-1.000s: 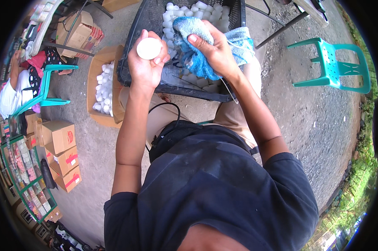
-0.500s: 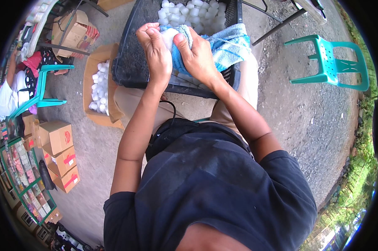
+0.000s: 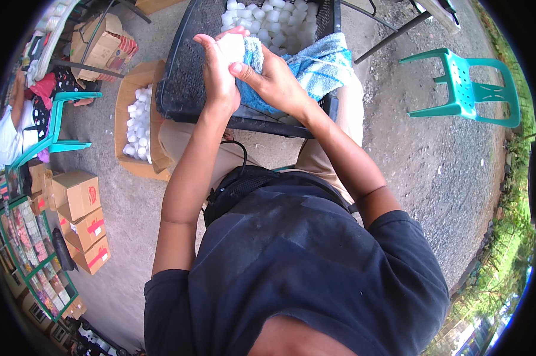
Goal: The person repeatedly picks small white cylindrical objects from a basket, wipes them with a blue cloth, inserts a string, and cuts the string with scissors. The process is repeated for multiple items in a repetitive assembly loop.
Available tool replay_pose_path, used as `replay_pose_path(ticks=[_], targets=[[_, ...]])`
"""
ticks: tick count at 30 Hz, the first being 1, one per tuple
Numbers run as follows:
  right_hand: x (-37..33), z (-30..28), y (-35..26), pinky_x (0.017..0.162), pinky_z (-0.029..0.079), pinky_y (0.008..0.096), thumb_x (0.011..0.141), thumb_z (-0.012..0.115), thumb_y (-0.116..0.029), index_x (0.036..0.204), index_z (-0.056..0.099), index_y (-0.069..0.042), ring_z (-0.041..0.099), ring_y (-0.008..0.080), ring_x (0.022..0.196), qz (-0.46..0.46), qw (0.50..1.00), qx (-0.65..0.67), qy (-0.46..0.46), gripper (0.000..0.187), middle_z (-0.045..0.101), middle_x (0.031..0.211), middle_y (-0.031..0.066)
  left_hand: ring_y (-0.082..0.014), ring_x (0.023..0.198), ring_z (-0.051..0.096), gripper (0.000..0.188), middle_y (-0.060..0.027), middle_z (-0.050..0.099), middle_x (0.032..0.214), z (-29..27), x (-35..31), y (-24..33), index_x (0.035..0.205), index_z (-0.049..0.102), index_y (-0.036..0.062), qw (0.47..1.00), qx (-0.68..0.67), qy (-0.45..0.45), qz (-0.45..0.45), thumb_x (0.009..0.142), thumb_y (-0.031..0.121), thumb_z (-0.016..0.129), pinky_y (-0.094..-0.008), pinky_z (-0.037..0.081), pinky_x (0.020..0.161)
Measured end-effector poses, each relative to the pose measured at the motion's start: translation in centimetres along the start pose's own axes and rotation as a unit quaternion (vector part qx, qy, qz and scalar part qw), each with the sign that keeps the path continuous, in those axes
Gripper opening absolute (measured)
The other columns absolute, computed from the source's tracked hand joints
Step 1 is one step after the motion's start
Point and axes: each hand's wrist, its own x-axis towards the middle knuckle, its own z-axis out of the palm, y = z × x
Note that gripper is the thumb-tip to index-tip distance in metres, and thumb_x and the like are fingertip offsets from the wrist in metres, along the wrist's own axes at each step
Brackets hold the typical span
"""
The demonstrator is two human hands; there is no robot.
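In front of me, over a black plastic crate (image 3: 185, 95), my left hand (image 3: 219, 80) is closed around a small white container (image 3: 232, 48), its thumb raised along the side. My right hand (image 3: 274, 82) presses a blue and white towel (image 3: 324, 65) against that container from the right, thumb pointing left. The towel's loose end hangs over the crate's right rim. Many white containers (image 3: 271, 22) of the same look lie heaped in the crate's far part. Fingers and cloth hide much of the held piece.
Left of the crate stands an open cardboard box (image 3: 125, 107) of white containers. Farther left are a green chair (image 3: 57, 127) with a seated person (image 3: 13, 133), and stacked cardboard boxes (image 3: 84, 216). A green plastic chair (image 3: 458, 89) stands on the gravel at right.
My left fingers have opened somewhat and the thumb has lifted away. The right thumb has slid left and lower, and more of the white container shows. The towel stays in my right hand.
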Motion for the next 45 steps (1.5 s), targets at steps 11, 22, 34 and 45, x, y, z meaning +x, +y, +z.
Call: replay_pose_path(ticks=[11, 22, 34, 45], targets=[[2.8, -2.0, 2.2, 0.088, 0.048, 0.0424, 0.086, 0.07, -0.039, 0.128, 0.048, -0.007, 0.064, 0.0385, 0.1, -0.073, 0.988, -0.096, -0.094, 0.057, 0.066, 0.104, 0.024, -0.0284, 0.106, 0.06, 0.023, -0.0219, 0.059, 0.117, -5.7, 1.2, 1.9, 0.113, 0.045, 0.0027, 0.995, -0.074, 0.047, 0.054, 0.102, 0.023, 0.048, -0.0423, 0.052, 0.093], [-2.0, -6.1, 0.0, 0.072, 0.05, 0.0391, 0.09, 0.064, -0.039, 0.093, 0.068, -0.005, 0.067, 0.0305, 0.079, 0.09, 0.901, -0.247, -0.345, 0.034, 0.069, 0.082, 0.013, -0.0271, 0.11, 0.059, 0.035, -0.0197, 0.055, 0.119, -7.8, -3.1, 1.5, 0.111, 0.047, -0.0024, 0.998, 0.039, 0.036, 0.042, 0.083, -0.007, 0.067, -0.0386, 0.053, 0.097], [-8.9, -2.7, -1.3, 0.071, 0.049, 0.0431, 0.087, 0.061, -0.009, 0.085, 0.06, -0.001, 0.059, 0.0348, 0.079, -0.042, 0.965, -0.242, -0.087, 0.008, 0.057, 0.079, 0.014, -0.0218, 0.107, 0.062, 0.048, -0.0185, 0.06, 0.117, -4.5, -5.7, 4.2, 0.11, 0.055, -0.0023, 0.917, 0.284, -0.015, 0.279, 0.069, -0.017, 0.074, -0.0326, 0.053, 0.093], [-6.2, -4.0, -6.3, 0.066, 0.049, 0.0365, 0.084, 0.062, 0.002, 0.092, 0.06, -0.001, 0.063, 0.0292, 0.073, -0.016, 0.996, -0.091, 0.007, 0.009, 0.059, 0.082, 0.0134, -0.0178, 0.107, 0.059, 0.047, -0.0079, 0.052, 0.117, -3.0, -7.4, 5.4, 0.113, 0.062, -0.0015, 0.937, 0.266, -0.069, 0.214, 0.07, -0.012, 0.076, -0.0309, 0.055, 0.09]])
